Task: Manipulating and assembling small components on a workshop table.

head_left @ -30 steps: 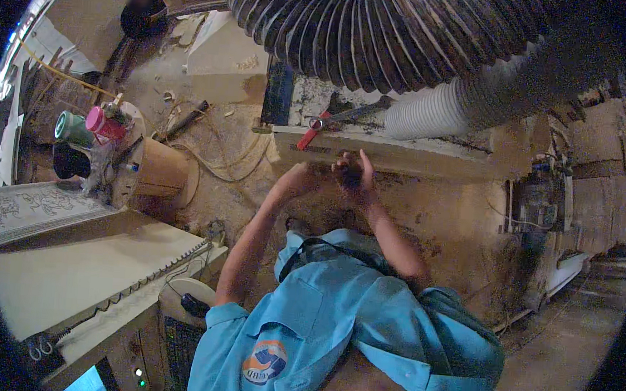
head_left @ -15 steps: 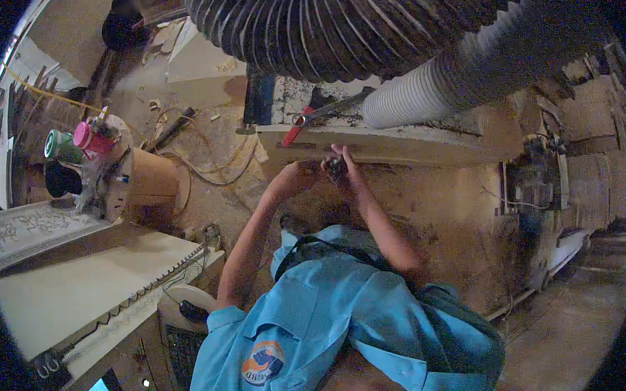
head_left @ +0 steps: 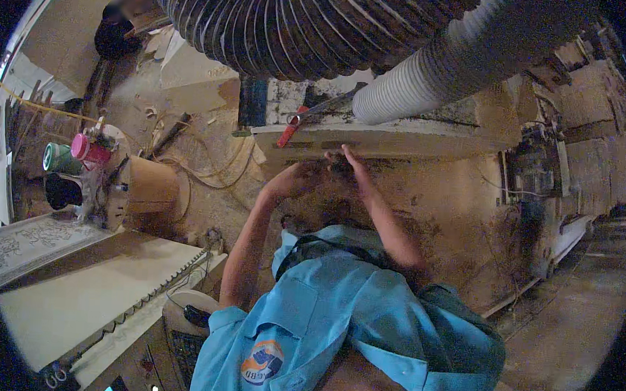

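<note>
My left hand (head_left: pixel 301 177) and my right hand (head_left: pixel 357 175) are close together in front of my body, below the near edge of a workbench (head_left: pixel 402 142). Between them is a small dark thing (head_left: pixel 340 167), too dim and blurred to name. One finger of my right hand points up beside it, and the others are partly hidden around it. The fingers of my left hand are lost in shadow against the dark thing. Just beyond my hands, a red-handled tool (head_left: pixel 288 131) with a long metal part lies across the bench edge; neither hand touches it.
Large ribbed hoses (head_left: pixel 405 94) hang over the bench. To the left are a pink tub (head_left: pixel 90 152), a green tub (head_left: pixel 61 157), a wooden drum (head_left: pixel 152 186) and a cable on the floor. A pale panel (head_left: pixel 92 282) lies nearer. A person in dark clothes (head_left: pixel 113 33) is at far left.
My hands have shifted slightly, and the dark thing between them shows less than before. My right hand's finger now stands out more. The whole view has moved a little to the left.
</note>
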`<state>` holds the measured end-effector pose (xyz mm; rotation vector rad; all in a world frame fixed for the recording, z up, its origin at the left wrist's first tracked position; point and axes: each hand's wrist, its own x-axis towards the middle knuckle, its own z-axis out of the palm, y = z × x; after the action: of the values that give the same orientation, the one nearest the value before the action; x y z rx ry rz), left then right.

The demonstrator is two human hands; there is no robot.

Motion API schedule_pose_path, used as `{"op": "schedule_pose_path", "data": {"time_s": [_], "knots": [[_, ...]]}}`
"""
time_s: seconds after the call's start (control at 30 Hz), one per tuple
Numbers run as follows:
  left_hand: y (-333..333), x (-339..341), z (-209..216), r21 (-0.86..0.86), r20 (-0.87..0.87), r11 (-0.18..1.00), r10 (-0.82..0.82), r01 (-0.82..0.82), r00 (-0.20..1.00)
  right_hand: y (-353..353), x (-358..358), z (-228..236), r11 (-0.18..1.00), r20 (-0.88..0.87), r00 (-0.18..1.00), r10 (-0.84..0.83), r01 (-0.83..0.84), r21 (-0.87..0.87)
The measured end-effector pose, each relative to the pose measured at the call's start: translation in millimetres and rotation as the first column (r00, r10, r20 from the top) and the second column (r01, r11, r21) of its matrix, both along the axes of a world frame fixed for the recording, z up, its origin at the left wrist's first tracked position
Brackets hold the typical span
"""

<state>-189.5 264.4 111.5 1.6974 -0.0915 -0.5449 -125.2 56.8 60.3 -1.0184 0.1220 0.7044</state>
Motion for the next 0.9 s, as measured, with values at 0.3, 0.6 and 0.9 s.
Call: {"op": "schedule_pose_path", "data": {"time_s": [0.3, 0.6, 0.9], "knots": [[5.7, 2.2, 9.4, 0.152, 0.234, 0.984, -0.129, 0.095, 0.964, -4.9, 3.5, -2.1, 1.000, -0.355, 0.935, -0.015, 0.015, -0.004], [5.4, 4.1, 8.0, 0.101, 0.210, 0.987, -0.141, 0.122, 0.967, -3.7, -4.3, 14.6, 0.997, -0.240, 0.968, 0.069, -0.074, -0.012], [-2.6, 2.9, -1.2, 0.239, 0.372, 0.971, -0.081, -0.011, 0.925, -11.8, -2.7, -30.0, 1.000, -0.161, 0.987, 0.026, -0.028, -0.013]]}}
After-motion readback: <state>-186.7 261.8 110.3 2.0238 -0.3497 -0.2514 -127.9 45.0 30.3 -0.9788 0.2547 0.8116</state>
